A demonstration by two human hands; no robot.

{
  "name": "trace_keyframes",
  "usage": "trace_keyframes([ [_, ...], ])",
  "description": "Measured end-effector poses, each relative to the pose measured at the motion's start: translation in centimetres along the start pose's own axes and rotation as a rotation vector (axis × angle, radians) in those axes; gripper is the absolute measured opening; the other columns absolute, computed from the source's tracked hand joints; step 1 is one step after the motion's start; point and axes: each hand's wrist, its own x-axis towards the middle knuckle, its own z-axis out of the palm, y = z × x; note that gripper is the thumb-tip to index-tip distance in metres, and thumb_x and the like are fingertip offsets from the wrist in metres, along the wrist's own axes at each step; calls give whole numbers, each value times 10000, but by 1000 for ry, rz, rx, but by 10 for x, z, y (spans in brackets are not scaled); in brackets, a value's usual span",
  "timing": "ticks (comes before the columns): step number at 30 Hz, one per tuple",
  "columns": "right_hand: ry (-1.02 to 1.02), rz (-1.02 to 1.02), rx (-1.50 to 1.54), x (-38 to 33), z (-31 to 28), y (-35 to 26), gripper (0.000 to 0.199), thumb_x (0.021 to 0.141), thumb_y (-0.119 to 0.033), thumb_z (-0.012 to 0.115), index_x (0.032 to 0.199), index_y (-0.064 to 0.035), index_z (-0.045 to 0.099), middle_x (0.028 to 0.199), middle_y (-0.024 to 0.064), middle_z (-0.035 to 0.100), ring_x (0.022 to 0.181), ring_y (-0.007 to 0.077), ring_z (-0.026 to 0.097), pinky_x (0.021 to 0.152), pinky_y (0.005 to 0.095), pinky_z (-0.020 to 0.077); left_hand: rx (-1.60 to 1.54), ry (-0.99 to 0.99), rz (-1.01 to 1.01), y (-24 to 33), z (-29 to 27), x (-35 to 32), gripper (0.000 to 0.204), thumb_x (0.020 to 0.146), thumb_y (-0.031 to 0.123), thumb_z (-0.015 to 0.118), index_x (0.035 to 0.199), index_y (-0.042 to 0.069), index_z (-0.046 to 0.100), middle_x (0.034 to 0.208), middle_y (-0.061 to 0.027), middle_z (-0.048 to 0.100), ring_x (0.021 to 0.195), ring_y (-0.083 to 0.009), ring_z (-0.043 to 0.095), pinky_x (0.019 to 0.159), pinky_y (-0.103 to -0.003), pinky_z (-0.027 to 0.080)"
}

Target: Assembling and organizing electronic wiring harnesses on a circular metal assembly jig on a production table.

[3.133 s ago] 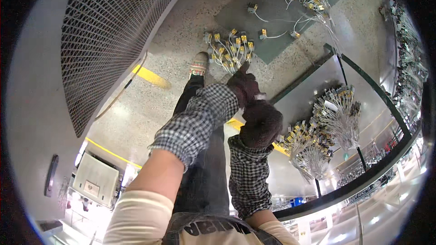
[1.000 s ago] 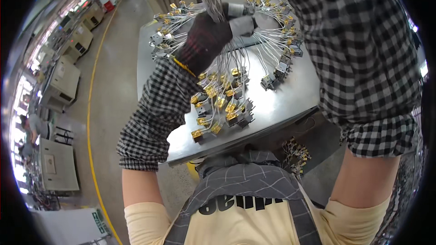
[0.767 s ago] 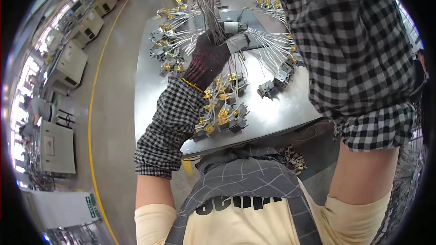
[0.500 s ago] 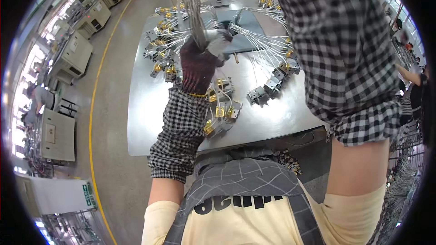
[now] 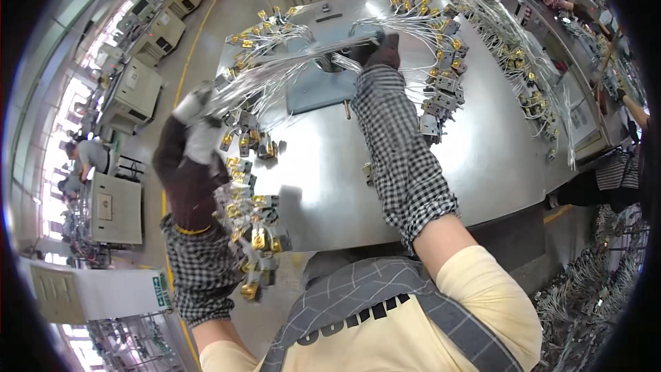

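Observation:
A bundle of thin silvery-white wires (image 5: 279,67) stretches slantwise over the metal table (image 5: 330,207), blurred by motion. My left hand (image 5: 191,151), in a dark maroon and whitish glove, is closed around its left end, off the table's left side. Below that hand hang several grey and brass-coloured connectors (image 5: 256,224), seemingly on the bundle's wires. Farther back, my right hand (image 5: 382,52) is closed on the bundle's other end, above a blue-grey pad (image 5: 313,96); its fingers are partly hidden.
More wired connectors (image 5: 441,86) lie fanned along the table's right side, with others (image 5: 248,134) at its left. A brass-coloured pin (image 5: 347,109) is beside the pad. Wire harnesses (image 5: 513,69) line the far right edge. People are at work (image 5: 93,155) left and right.
My left hand has moved left and nearer with the wires, from over the table's middle. My raised right arm has come down and inward, its hand now on the bundle, which lies more level.

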Motion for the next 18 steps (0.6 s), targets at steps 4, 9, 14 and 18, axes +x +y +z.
trace_keyframes([
  [4, 68, 102, 399, -24, -22, -5, 325, 888, -340, 491, 1106, -120, 586, 990, 156, 630, 923, 283, 622, 833, 406, 488, 149, 97, -8, 0, -4, 13, 366, 868, 105, 603, 1216, 1, 555, 789, -3, 625, 466, -11, 451, 402, -171, 326],
  [9, -91, -6, 272, 8, -1, 28, 289, 920, -227, 406, 1159, -127, 534, 1106, 126, 616, 1026, 277, 601, 871, 421, 466, 247, 95, -165, 2, 38, 18, 330, 909, 138, 562, 1226, 45, 564, 670, 48, 557, 451, 3, 403, 390, -180, 312],
  [14, -126, -154, 140, 41, 18, 66, 384, 910, -310, 455, 1275, -195, 488, 1166, 112, 572, 1089, 254, 561, 924, 396, 434, 407, -108, -106, -19, 57, 43, 333, 906, 187, 576, 1215, 65, 578, 590, 66, 480, 447, 0, 398, 385, -183, 299],
  [18, -161, -153, 63, 50, 19, 77, 387, 901, -309, 475, 1273, -205, 488, 1178, 96, 565, 1100, 247, 552, 934, 394, 430, 385, -221, -345, -30, 93, 77, 423, 877, 268, 609, 1207, 7, 558, 934, -72, 626, 631, -129, 569, 486, -237, 464],
])
